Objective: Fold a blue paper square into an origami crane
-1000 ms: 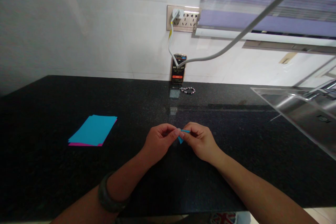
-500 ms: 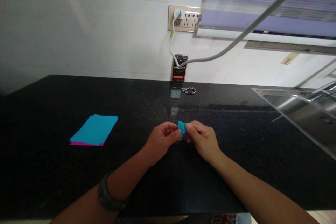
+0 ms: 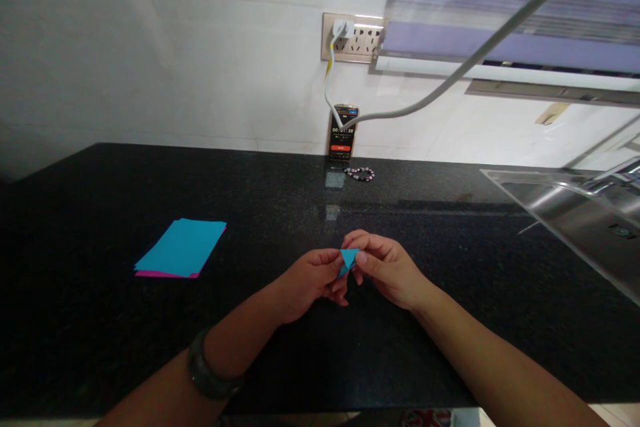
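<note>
A small folded piece of blue paper (image 3: 349, 257) is held between my two hands, above the dark counter. It shows a triangular face with its point downward. My left hand (image 3: 313, 280) pinches its left side between thumb and fingers. On the right side, my right hand (image 3: 390, 270) grips it with the thumb in front and the fingers curled behind. Fingers hide part of the paper's lower and rear folds. Off to the left lies a stack of blue sheets (image 3: 183, 247) with pink paper (image 3: 167, 274) showing beneath.
A phone (image 3: 343, 140) running a timer leans on the wall, with a beaded strap (image 3: 361, 174) in front. A pale cable (image 3: 430, 97) hangs from the socket panel (image 3: 367, 40) across the upper right. The steel sink (image 3: 590, 220) is at the right of the black counter (image 3: 280, 193).
The folded paper has been turned in my fingers and now shows a downward triangle. My left fingers have shifted lower beneath it, and my right fingers reach over behind its top.
</note>
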`<state>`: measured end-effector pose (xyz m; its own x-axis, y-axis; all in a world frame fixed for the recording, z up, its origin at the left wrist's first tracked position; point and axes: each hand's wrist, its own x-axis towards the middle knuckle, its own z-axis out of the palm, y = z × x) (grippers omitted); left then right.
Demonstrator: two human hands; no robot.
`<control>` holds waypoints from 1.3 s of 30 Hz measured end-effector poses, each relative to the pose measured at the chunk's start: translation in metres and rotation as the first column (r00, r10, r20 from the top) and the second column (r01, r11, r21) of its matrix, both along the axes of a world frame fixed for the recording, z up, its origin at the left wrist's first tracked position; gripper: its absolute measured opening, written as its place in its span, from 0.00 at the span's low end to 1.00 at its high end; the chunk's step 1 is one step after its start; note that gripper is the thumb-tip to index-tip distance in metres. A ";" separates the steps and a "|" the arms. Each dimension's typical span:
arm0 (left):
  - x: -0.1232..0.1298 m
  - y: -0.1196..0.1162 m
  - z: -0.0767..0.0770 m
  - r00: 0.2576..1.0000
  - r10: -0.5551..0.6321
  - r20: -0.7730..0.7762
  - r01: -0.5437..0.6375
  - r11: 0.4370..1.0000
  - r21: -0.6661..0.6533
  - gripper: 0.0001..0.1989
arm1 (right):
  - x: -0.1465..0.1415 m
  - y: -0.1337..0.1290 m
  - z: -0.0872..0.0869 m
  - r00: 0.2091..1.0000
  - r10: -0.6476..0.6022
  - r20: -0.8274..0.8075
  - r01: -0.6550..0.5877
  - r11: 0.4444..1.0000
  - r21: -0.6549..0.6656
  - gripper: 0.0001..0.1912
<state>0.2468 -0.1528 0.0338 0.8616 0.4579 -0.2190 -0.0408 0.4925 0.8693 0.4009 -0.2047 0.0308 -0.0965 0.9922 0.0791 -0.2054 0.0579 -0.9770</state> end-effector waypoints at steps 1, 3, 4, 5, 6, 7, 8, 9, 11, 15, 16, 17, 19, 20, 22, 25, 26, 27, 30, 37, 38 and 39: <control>0.000 0.000 0.000 1.000 -0.010 -0.015 0.010 1.000 0.017 0.15 | 0.000 0.000 0.000 1.000 -0.004 -0.003 0.004 1.000 0.015 0.09; 0.001 0.000 0.000 0.997 0.019 -0.072 -0.013 0.997 0.081 0.15 | -0.001 0.000 0.001 0.999 -0.019 -0.027 0.019 1.000 0.014 0.08; 0.002 0.000 0.000 0.991 0.067 -0.114 -0.051 0.990 0.132 0.15 | -0.001 0.001 0.001 0.999 -0.036 -0.039 0.036 0.999 0.002 0.08; 0.003 0.001 0.000 0.979 0.135 -0.154 -0.104 0.976 0.193 0.15 | -0.002 0.002 0.000 0.997 -0.066 -0.049 0.065 0.998 -0.015 0.08; 0.003 0.002 0.000 0.959 0.216 -0.182 -0.167 0.953 0.252 0.15 | -0.002 0.003 0.000 0.993 -0.108 -0.053 0.106 0.994 -0.034 0.08; 0.004 0.003 -0.001 0.935 0.298 -0.194 -0.235 0.926 0.295 0.15 | -0.001 0.004 -0.001 0.985 -0.165 -0.050 0.162 0.985 -0.057 0.09; 0.004 0.004 -0.001 0.910 0.368 -0.189 -0.299 0.901 0.315 0.16 | -0.001 0.005 -0.002 0.975 -0.219 -0.042 0.215 0.973 -0.079 0.09; 0.004 0.005 -0.001 0.892 0.419 -0.172 -0.354 0.881 0.313 0.16 | -0.001 0.007 -0.002 0.964 -0.264 -0.035 0.259 0.961 -0.101 0.10; 0.004 0.006 -0.001 0.880 0.457 -0.130 -0.410 0.870 0.275 0.16 | -0.001 0.008 -0.005 0.952 -0.305 -0.020 0.300 0.945 -0.134 0.10; 0.004 0.006 -0.001 0.881 0.467 -0.079 -0.441 0.869 0.225 0.12 | -0.003 0.007 -0.008 0.961 -0.277 -0.001 0.274 0.952 -0.139 0.11; 0.004 0.006 -0.001 0.875 0.478 -0.075 -0.453 0.864 0.219 0.12 | -0.004 0.007 -0.008 0.963 -0.269 0.002 0.267 0.954 -0.137 0.11; 0.004 0.006 -0.001 0.870 0.487 -0.072 -0.464 0.860 0.215 0.12 | -0.004 0.006 -0.008 0.964 -0.265 0.005 0.263 0.955 -0.134 0.11; 0.004 0.005 -0.001 0.867 0.494 -0.071 -0.471 0.856 0.213 0.12 | -0.005 0.005 -0.007 0.967 -0.256 0.019 0.256 0.958 -0.127 0.11; 0.004 0.005 -0.001 0.868 0.492 -0.071 -0.468 0.857 0.216 0.12 | -0.006 0.005 -0.005 0.967 -0.252 0.031 0.254 0.959 -0.123 0.10; 0.004 0.005 -0.001 0.872 0.484 -0.068 -0.460 0.859 0.224 0.12 | -0.007 0.005 -0.003 0.966 -0.251 0.060 0.257 0.959 -0.121 0.10; 0.004 0.005 -0.001 0.880 0.473 -0.050 -0.451 0.864 0.224 0.11 | -0.008 0.005 -0.001 0.965 -0.249 0.085 0.258 0.958 -0.125 0.10; 0.004 0.005 -0.001 0.881 0.470 -0.046 -0.450 0.865 0.222 0.11 | -0.008 0.005 0.000 0.965 -0.247 0.085 0.256 0.959 -0.125 0.11; 0.004 0.005 -0.001 0.882 0.469 -0.041 -0.450 0.866 0.220 0.11 | -0.008 0.005 0.000 0.966 -0.243 0.083 0.252 0.960 -0.124 0.11; 0.004 0.005 -0.001 0.885 0.464 -0.025 -0.448 0.866 0.220 0.11 | -0.009 0.005 -0.002 0.969 -0.237 0.071 0.244 0.963 -0.114 0.11; 0.003 0.005 -0.004 0.883 0.469 0.003 -0.457 0.860 0.226 0.08 | -0.009 0.004 -0.003 0.964 -0.257 0.075 0.263 0.961 -0.081 0.08; 0.003 0.006 -0.004 0.885 0.465 0.006 -0.455 0.863 0.219 0.07 | -0.008 0.004 -0.004 0.962 -0.262 0.078 0.268 0.960 -0.076 0.08; 0.003 0.006 -0.004 0.887 0.462 0.010 -0.454 0.866 0.209 0.07 | -0.008 0.003 -0.004 0.961 -0.265 0.080 0.270 0.960 -0.071 0.07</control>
